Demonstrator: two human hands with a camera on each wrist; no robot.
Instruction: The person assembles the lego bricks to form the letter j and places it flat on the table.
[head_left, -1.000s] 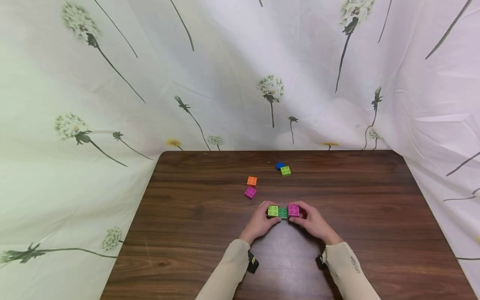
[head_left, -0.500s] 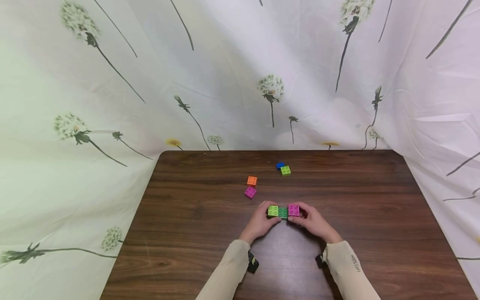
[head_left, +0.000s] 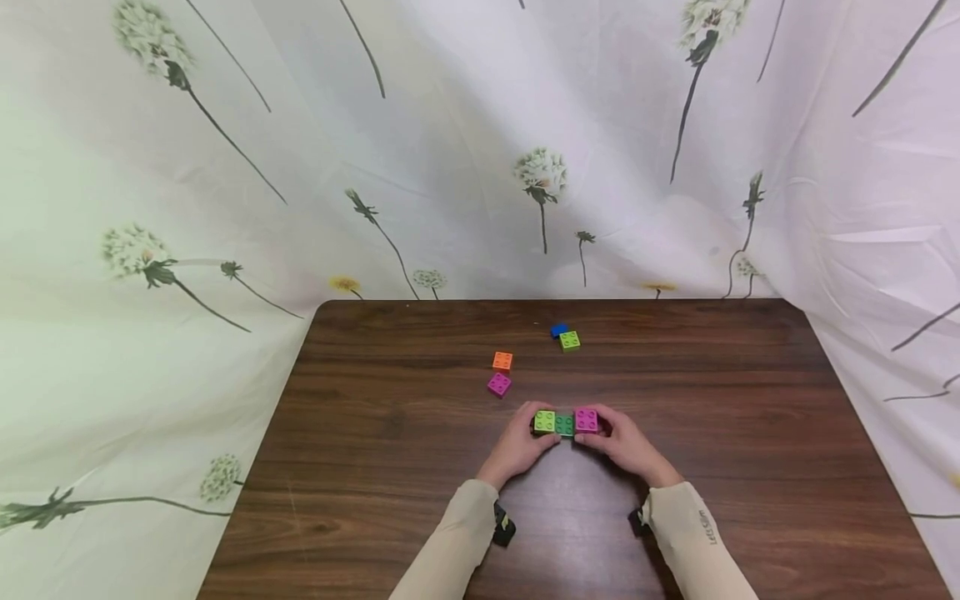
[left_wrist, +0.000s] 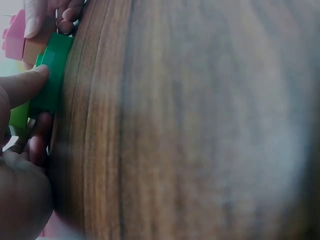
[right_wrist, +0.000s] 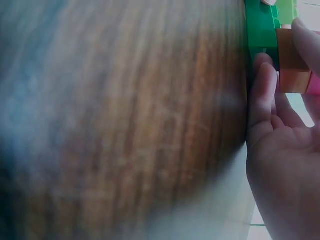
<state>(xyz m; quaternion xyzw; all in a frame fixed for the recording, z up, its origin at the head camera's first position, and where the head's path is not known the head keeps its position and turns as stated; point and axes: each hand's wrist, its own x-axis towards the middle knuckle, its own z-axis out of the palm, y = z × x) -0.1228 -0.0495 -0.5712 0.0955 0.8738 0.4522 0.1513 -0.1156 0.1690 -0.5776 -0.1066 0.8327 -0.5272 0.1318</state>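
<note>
A long green toy brick (left_wrist: 56, 70) lies low over the table, studs up. At its left end sits a lime brick (head_left: 545, 422). At its right end an orange brick (right_wrist: 292, 60) rests above the green one, topped by a magenta brick (head_left: 587, 419). My left hand (head_left: 517, 446) grips the green brick from the left, thumb on its near side and fingers at the far side. From the right, my right hand (head_left: 628, 450) pinches the orange brick, its thumb on the near face. The green brick's middle studs show between the hands.
Loose bricks lie farther back on the dark wooden table (head_left: 375, 467): orange (head_left: 502, 361) and magenta (head_left: 499, 384) ones left of centre, lime (head_left: 570, 340) and blue (head_left: 559, 331) ones behind. A flower-printed curtain (head_left: 465, 167) hangs along the table's back edge.
</note>
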